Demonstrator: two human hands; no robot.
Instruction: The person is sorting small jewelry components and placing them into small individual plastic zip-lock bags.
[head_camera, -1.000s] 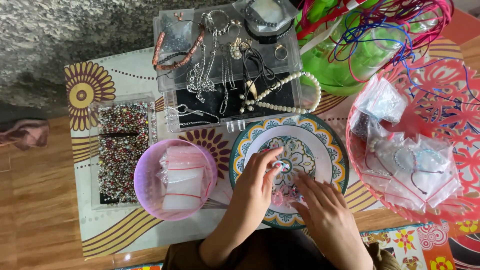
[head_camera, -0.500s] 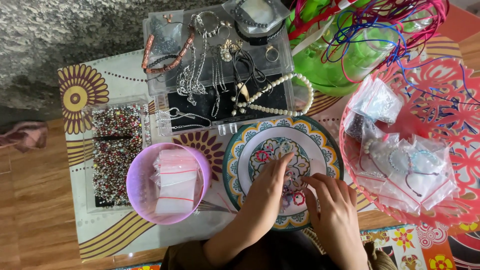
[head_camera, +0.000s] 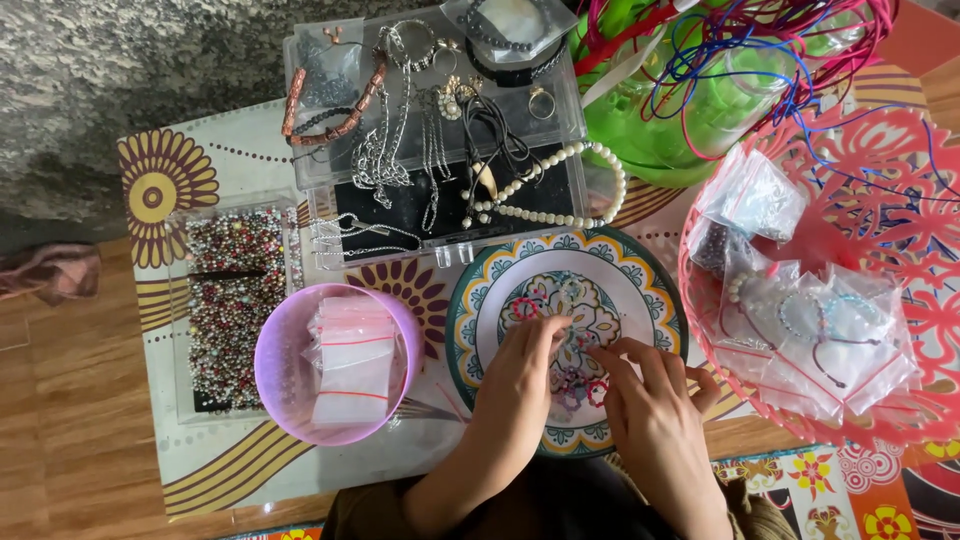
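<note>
A: From the head view, what has changed?

B: Both hands have slid lower on the round patterned ceramic plate (head_camera: 640, 275). A second ago they worked near its middle; now the left hand (head_camera: 520, 365) and right hand (head_camera: 655, 415) sit over its near rim.

A: And the fingers?

B: The right fingers (head_camera: 610, 357) are pressed together, pinching a small red bead loop (head_camera: 597, 388) on the plate. The left fingers lie loosely curled, tips touching the plate; I cannot tell if they hold anything.

A: Around them?

B: A purple plastic bowl of small clear bags (head_camera: 285, 345) just left, unchanged.
</note>
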